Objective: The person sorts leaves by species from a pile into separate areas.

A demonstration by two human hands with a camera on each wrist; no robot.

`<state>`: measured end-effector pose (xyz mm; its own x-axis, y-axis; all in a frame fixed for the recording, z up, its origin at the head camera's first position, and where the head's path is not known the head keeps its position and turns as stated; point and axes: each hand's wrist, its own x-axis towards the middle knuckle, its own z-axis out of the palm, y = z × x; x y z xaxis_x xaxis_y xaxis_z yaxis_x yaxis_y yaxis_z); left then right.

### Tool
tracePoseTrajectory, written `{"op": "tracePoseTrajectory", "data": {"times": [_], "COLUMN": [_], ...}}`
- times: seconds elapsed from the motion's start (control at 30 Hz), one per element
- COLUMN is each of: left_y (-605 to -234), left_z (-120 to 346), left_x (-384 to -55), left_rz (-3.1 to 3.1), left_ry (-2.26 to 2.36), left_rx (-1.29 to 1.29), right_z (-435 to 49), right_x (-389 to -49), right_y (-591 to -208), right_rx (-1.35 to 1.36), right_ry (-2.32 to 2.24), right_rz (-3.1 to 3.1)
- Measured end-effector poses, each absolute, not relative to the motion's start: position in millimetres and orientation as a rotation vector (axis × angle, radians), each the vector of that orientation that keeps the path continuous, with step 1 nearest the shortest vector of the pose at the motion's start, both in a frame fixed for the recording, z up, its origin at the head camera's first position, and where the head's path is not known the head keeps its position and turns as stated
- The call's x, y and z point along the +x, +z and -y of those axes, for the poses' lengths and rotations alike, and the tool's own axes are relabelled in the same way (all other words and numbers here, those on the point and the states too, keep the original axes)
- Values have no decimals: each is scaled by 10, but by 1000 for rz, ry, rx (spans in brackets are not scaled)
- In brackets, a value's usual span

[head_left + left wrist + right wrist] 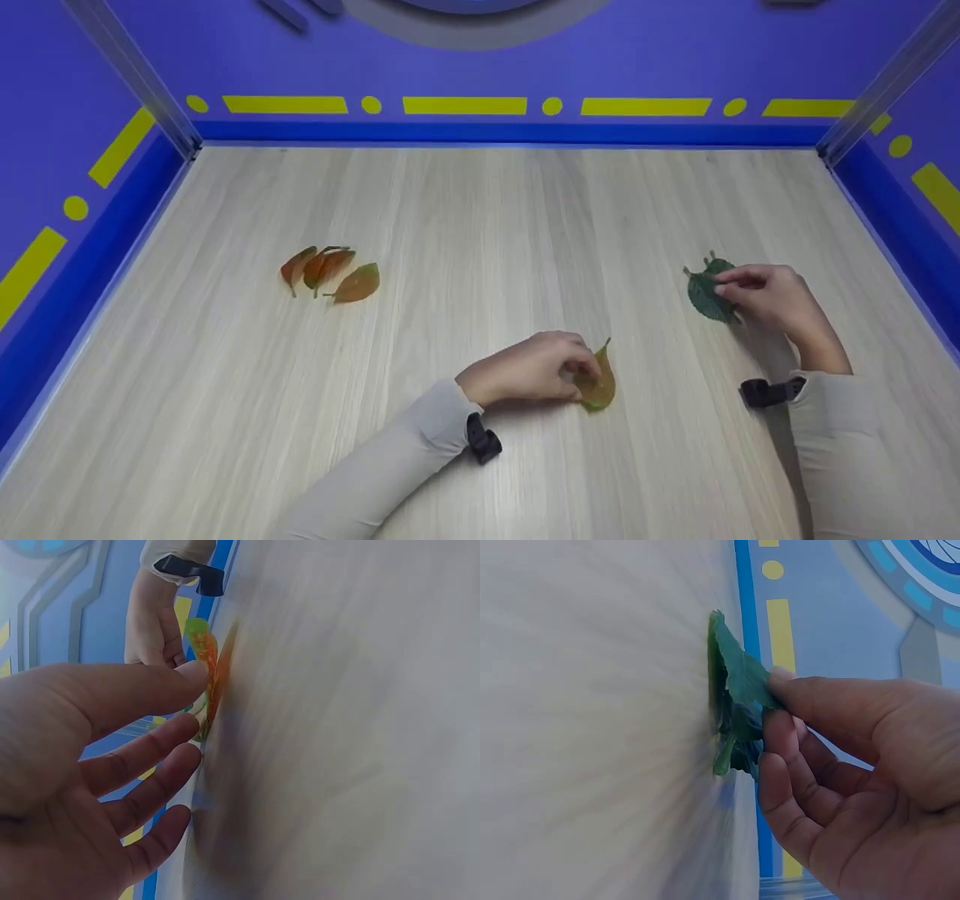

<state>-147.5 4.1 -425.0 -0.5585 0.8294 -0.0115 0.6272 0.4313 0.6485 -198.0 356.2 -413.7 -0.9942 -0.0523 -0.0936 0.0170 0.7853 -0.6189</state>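
In the head view my left hand (pixel 536 367) pinches an orange-brown leaf (pixel 602 388) with a green tip, low over the middle of the table. The left wrist view shows the thumb and index finger at this leaf (pixel 202 645), the other fingers spread apart. On the right side, my right hand (pixel 772 300) holds a dark green leaf (pixel 707 298) between thumb and fingers. More green leaves (pixel 735 754) lie right beneath it, partly hidden, as the right wrist view shows.
At the left of the wooden table (pixel 465 225) lies a group of reddish-brown leaves (pixel 328 268), some overlapping, with another orange leaf (pixel 358 284) beside them. Blue panels (pixel 480 71) with yellow marks enclose the table at the back and both sides.
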Motion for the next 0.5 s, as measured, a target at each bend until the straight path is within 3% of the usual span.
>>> {"op": "tracePoseTrajectory", "data": {"times": [0.5], "left_y": [-4254], "left_z": [-54], "left_x": [-1478], "left_rz": [-2342], "left_ry": [852], "left_rx": [1224], "right_z": [-3586], "right_x": [-1980], "right_y": [-4147], "right_rx": [-17], "right_ry": [-969], "right_rz": [-2869]}}
